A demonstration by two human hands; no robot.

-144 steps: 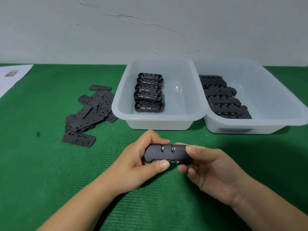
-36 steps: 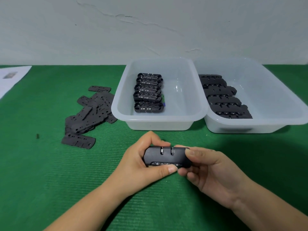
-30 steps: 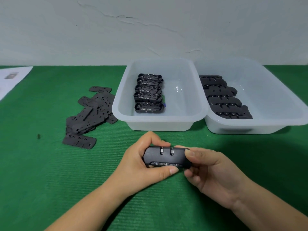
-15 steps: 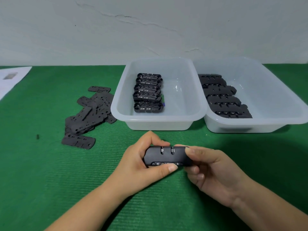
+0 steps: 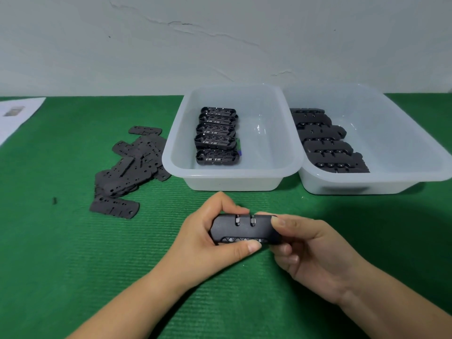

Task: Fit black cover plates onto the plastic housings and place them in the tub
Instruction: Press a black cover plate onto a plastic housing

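Both hands are on one black plastic housing (image 5: 244,230) held just above the green mat (image 5: 73,253) in front of the tubs: left hand (image 5: 205,243) wraps it with the thumb along the front edge by the number dials, right hand (image 5: 315,250) pinches the other end. Behind it sit two translucent tubs side by side, rims touching; the left tub (image 5: 232,178) has a neat row of five open housings (image 5: 216,135), and the right tub (image 5: 367,184) holds a row of closed-up ones (image 5: 327,143) along its left wall. A loose pile of flat black cover plates (image 5: 132,165) lies on the mat left of the tubs, a white sheet of paper (image 5: 14,116) sits at the far left edge, and a cracked white wall (image 5: 220,40) is behind it all.
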